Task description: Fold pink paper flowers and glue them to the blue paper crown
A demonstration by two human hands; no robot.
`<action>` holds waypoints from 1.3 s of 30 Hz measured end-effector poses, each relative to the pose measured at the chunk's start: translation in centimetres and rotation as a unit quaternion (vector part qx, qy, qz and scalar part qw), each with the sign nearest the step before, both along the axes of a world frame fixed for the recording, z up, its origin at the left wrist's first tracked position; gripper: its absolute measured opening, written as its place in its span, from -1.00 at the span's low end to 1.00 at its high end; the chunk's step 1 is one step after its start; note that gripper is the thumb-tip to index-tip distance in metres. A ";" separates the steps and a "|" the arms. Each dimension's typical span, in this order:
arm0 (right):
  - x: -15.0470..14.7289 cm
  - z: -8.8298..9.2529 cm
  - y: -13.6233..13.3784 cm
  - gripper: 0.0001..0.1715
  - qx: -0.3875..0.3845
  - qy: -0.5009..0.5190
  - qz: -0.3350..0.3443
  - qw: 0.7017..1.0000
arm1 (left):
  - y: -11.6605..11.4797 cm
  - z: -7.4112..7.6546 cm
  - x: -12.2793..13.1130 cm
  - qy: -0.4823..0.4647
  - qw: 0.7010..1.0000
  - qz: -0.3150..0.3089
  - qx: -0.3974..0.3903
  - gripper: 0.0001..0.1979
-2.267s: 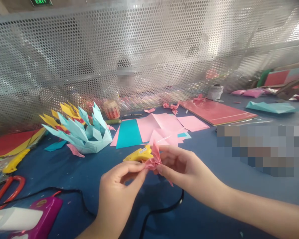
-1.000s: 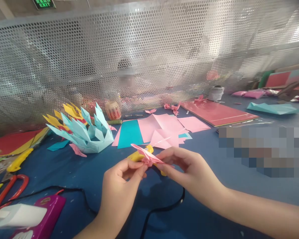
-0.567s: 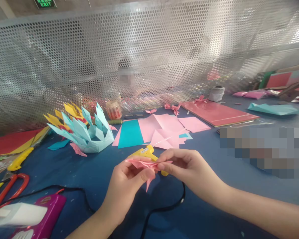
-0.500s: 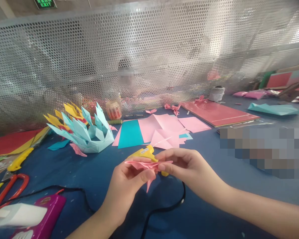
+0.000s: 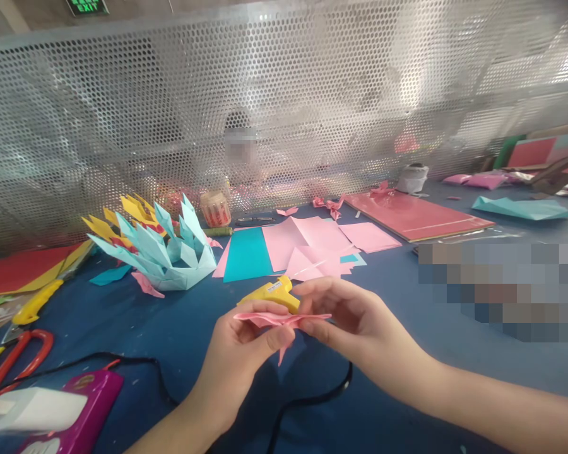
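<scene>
A folded pink paper piece [image 5: 286, 319] is held between my two hands above the blue table. My left hand [image 5: 250, 347] pinches its left and middle part, thumb in front and fingers behind. At its right end, my right hand [image 5: 345, 318] closes thumb and fingers on the paper. One pink point hangs down below my left thumb. Just behind the hands lies a yellow glue gun [image 5: 277, 293], partly hidden by them. Farther back are pink sheets [image 5: 307, 239] and a blue sheet [image 5: 248, 254].
Light-blue folded paper crown [image 5: 180, 277] stands at the left, yellow points behind it. Red scissors [image 5: 40, 353], a yellow cutter [image 5: 38, 304] and a purple power strip [image 5: 94, 403] lie at the left. A black cable [image 5: 307, 398] crosses the front. Red board [image 5: 421, 214] lies behind right.
The pink piece has tilted so its top edge looks flatter. My right hand's thumb has shifted slightly left and down along it. Both hands keep their hold.
</scene>
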State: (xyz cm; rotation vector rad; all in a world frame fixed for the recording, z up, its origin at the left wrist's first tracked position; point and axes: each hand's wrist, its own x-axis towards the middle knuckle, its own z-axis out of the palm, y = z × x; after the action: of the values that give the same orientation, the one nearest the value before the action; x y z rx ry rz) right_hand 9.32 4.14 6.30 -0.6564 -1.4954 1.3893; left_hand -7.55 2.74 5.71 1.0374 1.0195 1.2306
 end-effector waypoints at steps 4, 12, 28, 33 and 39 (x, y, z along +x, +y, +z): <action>-0.2 -0.2 -0.1 -0.74 0.010 0.010 -0.025 1.000 | 0.0 -0.2 -0.1 0.001 1.000 -0.007 0.010 -0.84; 0.1 -0.5 -0.3 -0.59 0.073 -0.039 -0.013 0.997 | -0.1 -0.1 0.0 0.001 1.000 -0.020 0.012 -0.84; 0.6 -0.7 -0.6 -0.66 0.312 -0.179 -0.097 0.928 | -0.3 0.1 0.5 0.010 0.999 -0.015 0.029 -0.95; 0.7 -0.8 -0.8 -0.64 0.383 -0.197 -0.110 0.896 | -0.5 -0.1 0.4 0.021 0.999 -0.007 0.025 -0.97; 0.6 -0.5 -0.9 -0.56 0.414 -0.187 -0.090 0.886 | -0.6 -0.2 0.5 0.040 0.999 -0.018 0.014 -0.92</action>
State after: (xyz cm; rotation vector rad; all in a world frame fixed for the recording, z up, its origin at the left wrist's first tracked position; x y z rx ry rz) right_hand 9.97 3.29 5.82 -0.4940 -2.0649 0.3847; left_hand -7.10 2.18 5.48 1.1300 1.0423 1.1856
